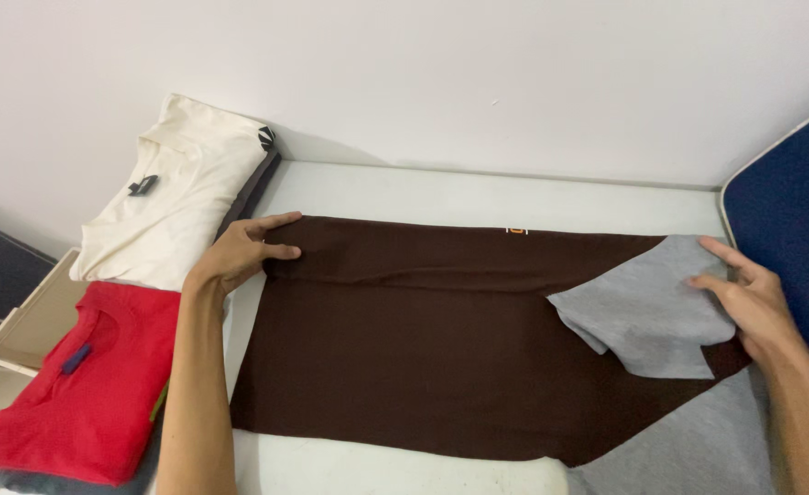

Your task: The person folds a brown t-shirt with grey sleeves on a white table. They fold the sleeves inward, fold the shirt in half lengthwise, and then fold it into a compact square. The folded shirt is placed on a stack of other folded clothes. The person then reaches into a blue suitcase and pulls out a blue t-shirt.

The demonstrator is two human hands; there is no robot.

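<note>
Brown garment: with grey sleeves, lying flat across the white tabletop, partly folded lengthwise. Soft, light, limp knit by the look of it; likely to sag if lifted, best taken at edges or corners.
Left hand: fingers extended, pressing the garment's left end flat, gripping nothing.
Right hand: fingers loosely pinching the edge of the grey sleeve folded over the brown cloth.
Stack at left: cream shirt and red shirt, folded, on darker pieces. No containers visible.
</note>
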